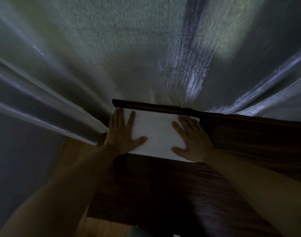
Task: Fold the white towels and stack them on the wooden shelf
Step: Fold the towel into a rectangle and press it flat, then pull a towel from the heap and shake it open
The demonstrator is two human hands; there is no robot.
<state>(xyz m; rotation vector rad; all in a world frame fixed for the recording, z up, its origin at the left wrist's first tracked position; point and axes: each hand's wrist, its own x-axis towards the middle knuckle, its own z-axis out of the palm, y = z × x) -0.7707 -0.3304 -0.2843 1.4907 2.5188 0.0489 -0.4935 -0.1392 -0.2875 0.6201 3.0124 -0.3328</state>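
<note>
Both hands' fingers (119, 117) flat atop towel (154, 134)

Readable text: none in the head view.
Labels or brands: none legible on any surface.
Numbers or signs: none visible; the picture is dim and partly blurred.

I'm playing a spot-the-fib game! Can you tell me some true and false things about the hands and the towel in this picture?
1. Both hands lie flat on the white towel. True.
2. The left hand is curled into a fist. False: its fingers are spread straight.
3. The towel sits on a dark wooden shelf. True.
4. The right hand holds a cup. False: it presses on the towel.
5. A curtain hangs behind the shelf. True.
</note>
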